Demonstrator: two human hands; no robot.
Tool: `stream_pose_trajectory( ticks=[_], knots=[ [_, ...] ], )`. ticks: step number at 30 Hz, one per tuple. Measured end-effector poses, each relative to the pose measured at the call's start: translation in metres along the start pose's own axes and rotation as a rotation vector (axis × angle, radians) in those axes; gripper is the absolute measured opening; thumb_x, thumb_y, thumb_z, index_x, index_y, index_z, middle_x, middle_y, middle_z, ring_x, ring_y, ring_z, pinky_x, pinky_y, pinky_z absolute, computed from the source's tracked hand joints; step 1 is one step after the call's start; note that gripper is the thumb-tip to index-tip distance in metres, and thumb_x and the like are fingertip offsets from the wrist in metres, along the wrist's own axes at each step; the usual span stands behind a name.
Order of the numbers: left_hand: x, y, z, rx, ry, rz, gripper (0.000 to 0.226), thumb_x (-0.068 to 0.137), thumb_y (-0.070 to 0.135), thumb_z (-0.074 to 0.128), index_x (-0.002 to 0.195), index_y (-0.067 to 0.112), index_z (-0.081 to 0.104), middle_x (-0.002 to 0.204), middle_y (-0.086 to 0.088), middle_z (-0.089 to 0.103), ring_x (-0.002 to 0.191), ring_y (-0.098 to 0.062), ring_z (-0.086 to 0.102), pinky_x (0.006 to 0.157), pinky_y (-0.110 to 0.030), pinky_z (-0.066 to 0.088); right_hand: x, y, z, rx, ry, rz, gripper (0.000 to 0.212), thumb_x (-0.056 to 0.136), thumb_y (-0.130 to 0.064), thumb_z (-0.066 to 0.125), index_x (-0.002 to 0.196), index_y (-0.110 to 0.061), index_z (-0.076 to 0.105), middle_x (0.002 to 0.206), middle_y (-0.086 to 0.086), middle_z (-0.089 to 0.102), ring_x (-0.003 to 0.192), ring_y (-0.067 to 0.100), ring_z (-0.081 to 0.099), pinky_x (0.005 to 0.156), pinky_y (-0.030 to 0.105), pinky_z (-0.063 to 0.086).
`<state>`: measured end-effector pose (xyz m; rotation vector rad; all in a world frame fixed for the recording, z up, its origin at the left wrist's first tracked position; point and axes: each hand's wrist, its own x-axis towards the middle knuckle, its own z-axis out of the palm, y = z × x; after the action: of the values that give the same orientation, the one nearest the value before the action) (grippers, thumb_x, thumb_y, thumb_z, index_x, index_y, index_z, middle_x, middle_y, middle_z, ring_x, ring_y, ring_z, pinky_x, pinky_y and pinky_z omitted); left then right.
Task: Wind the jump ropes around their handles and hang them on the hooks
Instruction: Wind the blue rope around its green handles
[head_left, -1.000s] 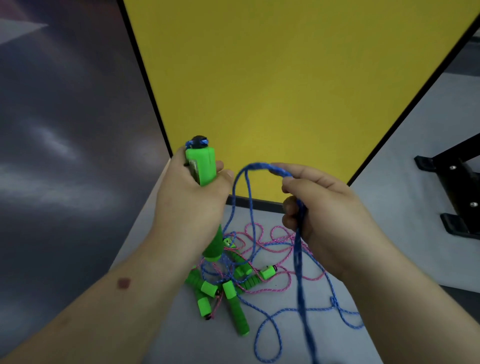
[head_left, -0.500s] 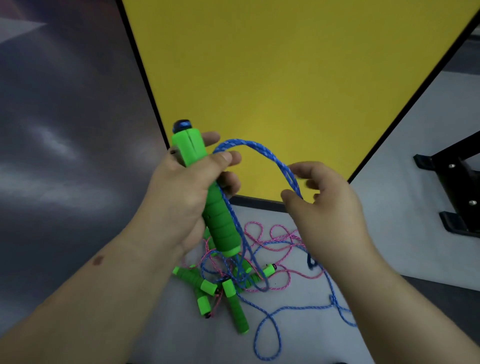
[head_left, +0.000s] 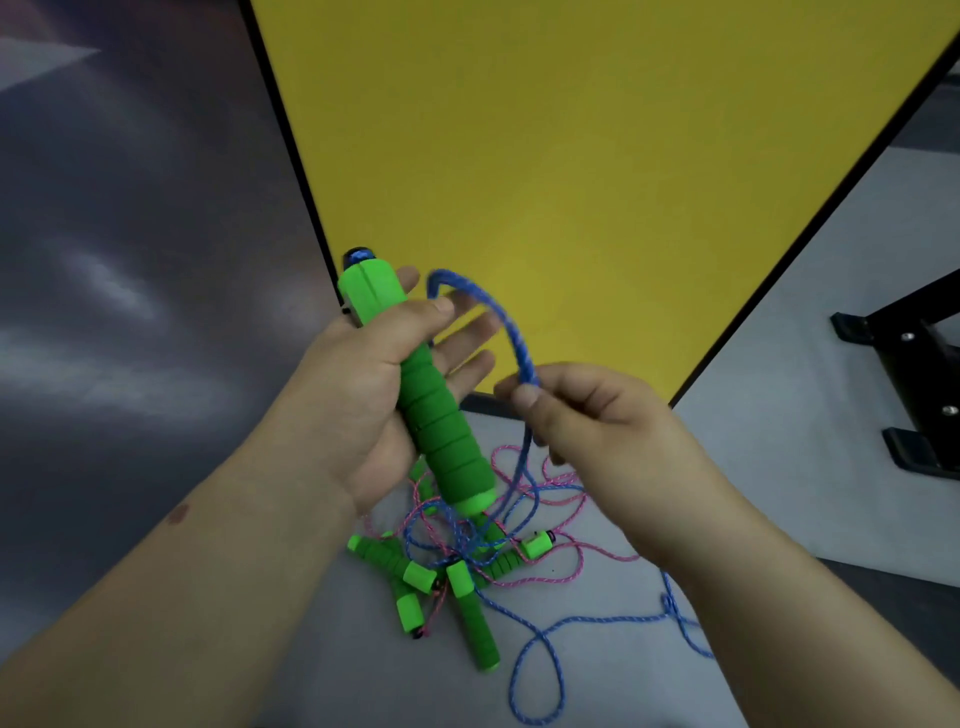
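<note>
My left hand (head_left: 358, 384) holds a green foam jump-rope handle (head_left: 431, 415) tilted, its cap up at the left, thumb laid across it and fingers spread behind. A blue rope (head_left: 498, 322) arcs from behind those fingers down to my right hand (head_left: 587, 421), which pinches it between thumb and forefinger. Below, on the grey floor, lie several more green handles (head_left: 470, 613) tangled with pink rope (head_left: 566, 566) and loose blue rope loops (head_left: 550, 654). No hooks are in view.
A yellow panel (head_left: 571, 156) with a black edge stands straight ahead. A dark wall (head_left: 130, 260) fills the left. A black metal stand foot (head_left: 914, 395) sits on the grey floor (head_left: 810, 338) at the right.
My left hand's fingers have opened out behind the handle. My right hand has dropped lower and now pinches the blue rope, pulling the loop to the right.
</note>
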<state>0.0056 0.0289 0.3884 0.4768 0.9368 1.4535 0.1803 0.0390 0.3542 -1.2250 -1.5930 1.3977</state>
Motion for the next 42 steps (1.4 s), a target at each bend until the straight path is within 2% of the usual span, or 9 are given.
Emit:
stream_pose_trajectory(
  ticks=[6,10,15,20,26,30,34,37,42],
  knots=[
    [-0.016,-0.025,0.009,0.711,-0.25,0.139,0.038,0.081,0.005,0.08,0.106,0.031,0.067,0.085,-0.01,0.072,0.08,-0.033,0.071,0.087,-0.054,0.062,0.0,-0.016,-0.001,0.308,0.062,-0.057,0.019,0.098,-0.014,0.061,0.106,-0.011,0.078,0.091,0.007,0.08,0.078,0.008,0.07,0.069,0.021,0.055],
    [-0.013,-0.027,0.013,0.402,-0.083,0.161,0.051,0.089,-0.007,0.072,0.12,0.032,0.059,0.086,-0.013,0.073,0.082,-0.028,0.076,0.074,-0.04,0.065,0.001,-0.009,-0.004,0.165,0.041,0.061,0.025,0.101,-0.036,0.059,0.105,-0.019,0.078,0.081,-0.006,0.07,0.072,0.004,0.059,0.068,0.022,0.045],
    [-0.004,-0.012,0.005,0.196,0.021,0.175,0.049,0.094,-0.005,0.066,0.131,0.024,0.054,0.091,-0.01,0.078,0.083,-0.025,0.079,0.07,-0.038,0.064,-0.002,-0.007,-0.004,-0.057,-0.129,0.051,0.027,0.09,-0.043,0.067,0.096,-0.019,0.078,0.094,0.034,0.065,0.076,0.019,0.049,0.072,0.037,0.04],
    [-0.014,-0.021,0.008,0.617,-0.187,0.136,0.032,0.08,0.006,0.079,0.098,0.03,0.067,0.089,-0.018,0.07,0.088,-0.027,0.071,0.089,-0.065,0.058,0.001,-0.015,-0.006,0.143,0.066,-0.113,0.015,0.097,-0.017,0.066,0.101,-0.016,0.08,0.097,0.005,0.08,0.087,0.024,0.075,0.083,0.035,0.06],
    [-0.012,-0.018,0.016,0.35,-0.014,0.2,0.05,0.09,-0.008,0.07,0.122,0.029,0.059,0.076,0.0,0.075,0.076,-0.02,0.076,0.069,-0.037,0.064,-0.002,-0.015,-0.009,0.109,-0.045,0.003,0.019,0.1,-0.024,0.06,0.097,-0.017,0.077,0.077,-0.013,0.077,0.068,-0.009,0.064,0.066,0.007,0.047],
    [-0.005,-0.003,0.011,0.138,0.055,0.145,0.05,0.094,-0.005,0.066,0.136,0.021,0.052,0.089,-0.008,0.078,0.082,-0.025,0.079,0.068,-0.036,0.064,-0.003,-0.009,-0.004,-0.098,-0.142,0.047,0.028,0.086,-0.045,0.069,0.096,-0.02,0.077,0.1,0.026,0.071,0.082,0.036,0.064,0.081,0.05,0.051],
    [-0.005,0.001,-0.002,0.757,0.126,0.37,0.041,0.091,0.005,0.069,0.104,0.042,0.058,0.082,0.005,0.072,0.065,-0.002,0.069,0.071,-0.021,0.06,-0.005,-0.022,-0.008,-0.038,0.069,-0.122,0.018,0.1,-0.03,0.06,0.091,-0.026,0.075,0.08,0.017,0.06,0.072,0.015,0.05,0.069,0.028,0.042],
    [-0.009,0.001,-0.003,1.108,-0.028,0.525,0.057,0.081,0.008,0.072,0.116,0.051,0.06,0.106,0.018,0.062,0.081,0.01,0.061,0.073,-0.002,0.043,-0.007,-0.029,-0.008,-0.116,0.063,-0.246,0.02,0.104,-0.029,0.053,0.097,-0.032,0.071,0.068,0.001,0.052,0.063,0.008,0.046,0.058,0.018,0.038],
    [-0.007,-0.007,-0.001,0.936,-0.228,0.277,0.022,0.074,0.028,0.075,0.096,0.028,0.072,0.085,0.008,0.077,0.081,-0.01,0.073,0.08,-0.036,0.059,-0.003,-0.03,-0.006,-0.001,0.101,-0.307,0.018,0.102,-0.016,0.057,0.098,-0.024,0.072,0.079,-0.016,0.07,0.074,-0.005,0.062,0.069,0.01,0.045]
  ],
)
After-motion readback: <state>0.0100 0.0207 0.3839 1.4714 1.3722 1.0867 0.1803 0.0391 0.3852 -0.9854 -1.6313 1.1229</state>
